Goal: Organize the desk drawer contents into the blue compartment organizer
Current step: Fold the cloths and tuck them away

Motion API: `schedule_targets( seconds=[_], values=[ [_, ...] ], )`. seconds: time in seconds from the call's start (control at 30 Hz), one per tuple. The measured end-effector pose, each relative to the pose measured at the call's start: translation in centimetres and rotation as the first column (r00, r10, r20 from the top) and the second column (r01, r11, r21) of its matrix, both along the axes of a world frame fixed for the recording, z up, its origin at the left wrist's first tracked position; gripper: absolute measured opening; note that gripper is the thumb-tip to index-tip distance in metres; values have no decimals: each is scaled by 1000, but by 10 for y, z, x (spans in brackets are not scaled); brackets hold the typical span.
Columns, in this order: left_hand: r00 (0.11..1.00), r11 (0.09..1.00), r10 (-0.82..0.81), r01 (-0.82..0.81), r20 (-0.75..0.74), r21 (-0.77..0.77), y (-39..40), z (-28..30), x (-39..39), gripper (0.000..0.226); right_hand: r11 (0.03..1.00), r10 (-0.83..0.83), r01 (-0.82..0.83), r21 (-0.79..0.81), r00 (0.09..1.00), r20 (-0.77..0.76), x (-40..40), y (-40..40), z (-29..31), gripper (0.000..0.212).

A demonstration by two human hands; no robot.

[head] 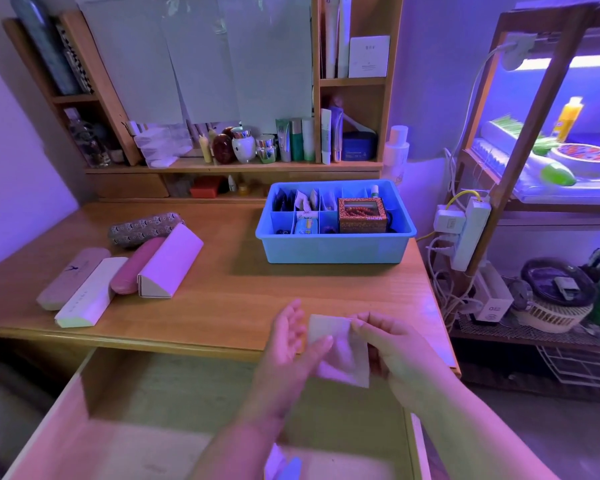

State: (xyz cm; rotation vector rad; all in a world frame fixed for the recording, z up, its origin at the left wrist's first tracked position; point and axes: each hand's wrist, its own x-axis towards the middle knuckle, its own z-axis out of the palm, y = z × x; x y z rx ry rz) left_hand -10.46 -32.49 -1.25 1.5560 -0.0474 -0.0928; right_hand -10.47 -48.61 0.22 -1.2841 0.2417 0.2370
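Over an open wooden desk drawer, a person holds a small pale paper packet between both hands. The left hand has its thumb pressed on the packet's left edge, its other fingers loosely extended and spread behind it. The right hand pinches the packet's upper right corner between thumb and fingers, the remaining fingers curled. The packet is tilted, above the front edge of the desk. A blurred scrap of pale paper lies low in the drawer, below the left forearm.

Farther back on the desktop, at left, five cases lie side by side: a beige case, a white box, a pink glasses case, a white triangular box and a patterned fabric pouch. At right sits the blue compartment organizer, well apart from the hands, its sections already holding packets, small items and an orange box of beads. Behind it, a shelf carries cosmetic tubes and jars.
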Motion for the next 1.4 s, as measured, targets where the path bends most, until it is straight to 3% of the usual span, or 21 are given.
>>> schedule_targets(
  seconds=[0.07, 0.13, 0.3, 0.37, 0.43, 0.53, 0.6, 0.73, 0.9, 1.0, 1.1, 1.17, 1.23, 1.3, 1.4],
  values=[
    [959, 944, -192, 122, -207, -306, 2, 3, 3, 68, 1000, 30, -30, -9, 1000, 3, 2, -3, 5, 29],
    [952, 906, -244, 156, -185, -393, 3, 2, 4, 68, 998, 28, -28, -53, 1000, 9, 4, -7, 8, 32],
    [997, 980, -67, 62, -23, -192, -6, -2, 5, 41, 993, -82, 82, -90, 997, 3, 9, -12, 1, 22],
    [999, 998, -25, 26, 25, -60, -12, -5, 5, 41, 987, -126, 124, -106, 992, -8, 11, -11, -7, 14],
    [1000, 1000, 3, -2, 20, -25, -16, -5, 6, 41, 981, -114, 108, -161, 993, -29, 9, -13, -12, 10],
    [1000, 1000, -17, 17, -10, 20, -15, -7, 12, 24, 975, 27, -36, -219, 999, -45, 6, -20, -19, 38],
    [994, 995, -78, 83, -70, 64, -11, -11, 17, 21, 957, 49, -43, -288, 999, 12, 5, -25, -22, 49],
    [991, 948, -109, 127, -76, 291, -12, -15, 38, 31, 819, 70, 41, -573, 983, 170, 21, -27, -30, 42],
    [985, 865, -148, 87, 86, 493, -34, -16, 74, 37, 508, 152, 207, -836, 934, 324, 51, -32, -42, 26],
    [973, 794, -198, 89, 117, 602, -50, -24, 90, 42, 452, 99, 231, -862, 947, 306, 62, -43, -47, 15],
    [963, 654, -262, 125, 69, 746, -57, -35, 96, 41, 222, 128, 175, -959, 970, 206, 64, -50, -58, 14],
    [965, 567, -258, 115, 43, 816, -54, -36, 95, 41, 186, 106, 156, -970, 978, 178, 62, -52, -62, 14],
    [973, 525, -232, 106, 22, 845, -45, -35, 92, 46, 225, 88, 145, -964, 982, 168, 59, -53, -60, 15],
    [976, 589, -208, 68, 69, 805, -30, -29, 85, 43, 276, 45, 194, -941, 976, 215, 53, -52, -56, 23],
    [952, 796, -104, -94, 287, 598, 3, -25, 55, 25, 320, 44, 457, -830, 868, 495, 26, -38, -49, 24]
  ],
)
